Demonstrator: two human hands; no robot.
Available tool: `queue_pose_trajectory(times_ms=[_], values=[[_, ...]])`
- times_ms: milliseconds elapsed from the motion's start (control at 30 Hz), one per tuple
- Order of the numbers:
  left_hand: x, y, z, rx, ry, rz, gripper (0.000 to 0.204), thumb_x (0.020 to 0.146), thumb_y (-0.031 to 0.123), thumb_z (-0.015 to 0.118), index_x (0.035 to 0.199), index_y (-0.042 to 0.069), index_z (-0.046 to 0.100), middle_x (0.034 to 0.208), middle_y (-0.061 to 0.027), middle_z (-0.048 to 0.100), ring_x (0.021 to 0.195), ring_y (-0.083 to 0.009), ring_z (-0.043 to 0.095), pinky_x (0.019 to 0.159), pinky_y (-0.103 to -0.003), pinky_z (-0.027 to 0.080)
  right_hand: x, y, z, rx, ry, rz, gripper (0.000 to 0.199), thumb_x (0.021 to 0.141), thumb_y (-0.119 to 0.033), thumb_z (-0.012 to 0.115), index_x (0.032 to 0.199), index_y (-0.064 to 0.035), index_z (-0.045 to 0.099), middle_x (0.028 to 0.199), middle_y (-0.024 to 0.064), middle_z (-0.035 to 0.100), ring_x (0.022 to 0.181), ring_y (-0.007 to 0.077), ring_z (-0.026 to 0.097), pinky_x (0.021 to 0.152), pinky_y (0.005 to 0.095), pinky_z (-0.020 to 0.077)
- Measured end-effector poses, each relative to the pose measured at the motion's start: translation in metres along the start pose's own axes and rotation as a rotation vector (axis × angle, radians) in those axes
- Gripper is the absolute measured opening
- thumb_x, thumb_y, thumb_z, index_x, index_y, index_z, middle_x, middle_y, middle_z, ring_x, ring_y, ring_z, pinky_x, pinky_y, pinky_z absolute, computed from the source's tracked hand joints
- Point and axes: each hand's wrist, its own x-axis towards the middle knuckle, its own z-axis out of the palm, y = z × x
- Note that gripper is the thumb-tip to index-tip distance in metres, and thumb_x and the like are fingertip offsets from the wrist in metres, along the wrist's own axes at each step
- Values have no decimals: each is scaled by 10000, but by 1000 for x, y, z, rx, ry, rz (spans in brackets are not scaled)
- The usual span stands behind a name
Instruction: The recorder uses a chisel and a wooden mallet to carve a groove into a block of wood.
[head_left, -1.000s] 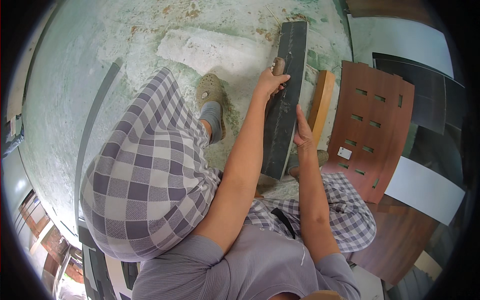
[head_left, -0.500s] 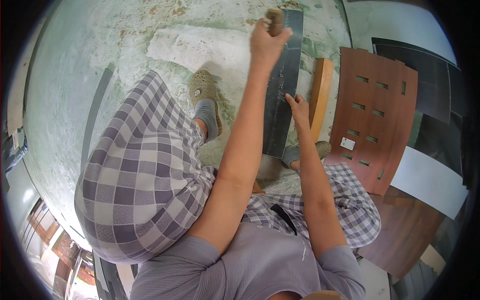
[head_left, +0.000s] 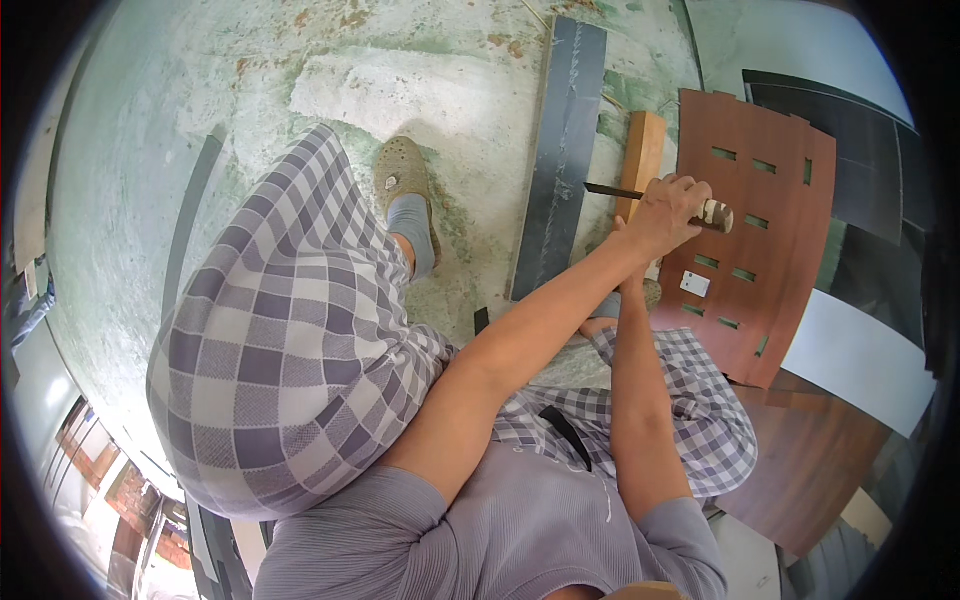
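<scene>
My left hand (head_left: 670,215) reaches across to the right, closed around the worn, mottled wooden handle (head_left: 716,216) of a narrow-bladed, chisel-like tool. Its dark blade (head_left: 612,190) points left, and the tip appears over the right edge of a long dark grey board (head_left: 545,190). A rough, pale scratched line runs lengthwise along that board. Beneath my left wrist is my right hand (head_left: 631,262), mostly covered by it; one fingertip shows, but whether it holds anything is hidden.
A wooden block (head_left: 644,150) lies right of the board. Beyond it is a reddish-brown slotted panel (head_left: 790,190) bearing a small white plate (head_left: 695,284). Dark and white panels (head_left: 855,335) lie farther right. My shod left foot (head_left: 403,170) stands on the stained floor (head_left: 350,85).
My left hand has swung from the board's far end to the right, above my right hand, bringing the tool along. My right hand has left the board's edge. The board's left side face now shows.
</scene>
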Motion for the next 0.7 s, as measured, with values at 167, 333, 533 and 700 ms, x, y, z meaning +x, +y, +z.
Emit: queue_pose_trajectory(times_ms=[167,333,533,700], values=[[-5,-38,-9,0,-112,-26,390,651,154,733,976,88,528,945,-105,615,949,-328,575,812,-430,461,8,-24,4,-280,-167,297,668,779,-419,668,1290,-47,451,1187,232,489,1101,421,501,892,497,426],[2,-45,-6,-46,-165,-100,366,674,144,698,994,73,536,917,-149,618,912,-361,586,787,-440,466,19,-34,-29,-164,-173,241,690,788,-431,659,1290,-10,440,1131,241,541,1055,394,544,874,461,440],[11,-58,-2,-15,-2,-159,373,702,151,687,1027,47,535,928,-178,604,893,-377,582,786,-451,456,38,-85,-132,-75,-348,385,627,788,-359,670,1258,5,473,1067,210,627,989,278,622,821,347,481],[10,-47,-5,12,114,-167,382,634,61,753,927,37,509,897,-148,593,885,-356,569,761,-461,452,16,-171,-246,-182,-356,392,638,816,-320,636,1332,-9,424,1207,208,561,1033,266,601,842,348,483]])
